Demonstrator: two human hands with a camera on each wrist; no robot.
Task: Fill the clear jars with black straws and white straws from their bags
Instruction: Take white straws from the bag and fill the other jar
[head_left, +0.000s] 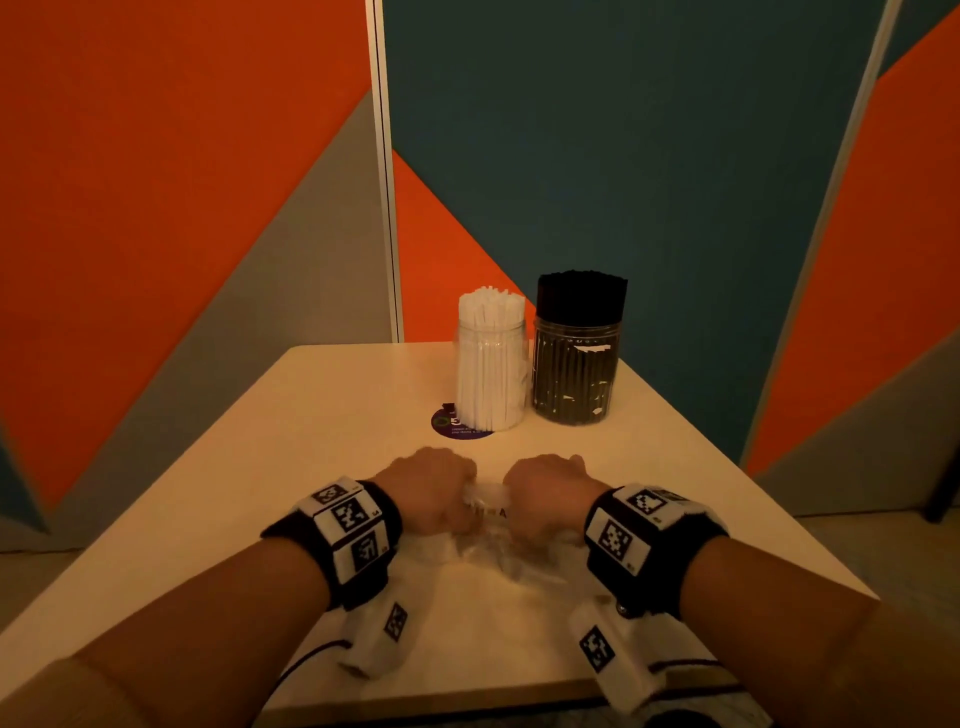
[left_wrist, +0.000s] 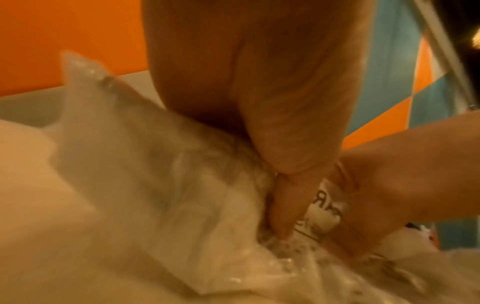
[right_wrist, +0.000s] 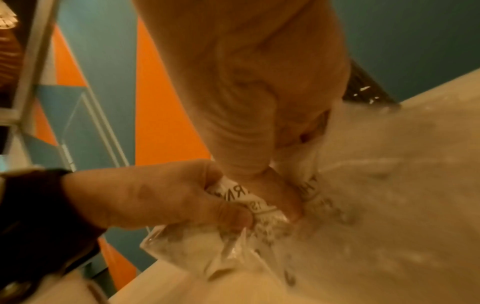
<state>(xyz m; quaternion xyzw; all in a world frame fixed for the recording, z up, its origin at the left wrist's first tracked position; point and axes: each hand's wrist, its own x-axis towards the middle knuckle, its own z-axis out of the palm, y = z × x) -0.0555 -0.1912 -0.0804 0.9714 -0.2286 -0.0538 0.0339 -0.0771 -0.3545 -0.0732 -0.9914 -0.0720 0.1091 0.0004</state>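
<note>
Two clear jars stand at the back of the table. The left jar (head_left: 491, 364) holds white straws and the right jar (head_left: 576, 358) holds black straws (head_left: 582, 296), whose tops stick out above the rim. Near the table's middle a crumpled clear plastic bag (head_left: 485, 551) with a white printed label (head_left: 488, 501) lies between my hands. My left hand (head_left: 441, 499) and right hand (head_left: 540, 499) both pinch the bag's labelled end, fists close together. The wrist views show the fingers (left_wrist: 283, 207) (right_wrist: 280, 197) curled into the plastic (left_wrist: 155, 185) (right_wrist: 363, 185). I see no straws in the bag.
The beige table (head_left: 311, 441) has a round purple sticker (head_left: 449, 423) beside the white-straw jar. Orange, grey and teal partition panels (head_left: 623, 156) close in behind and on both sides. The table's front edge runs just under my forearms.
</note>
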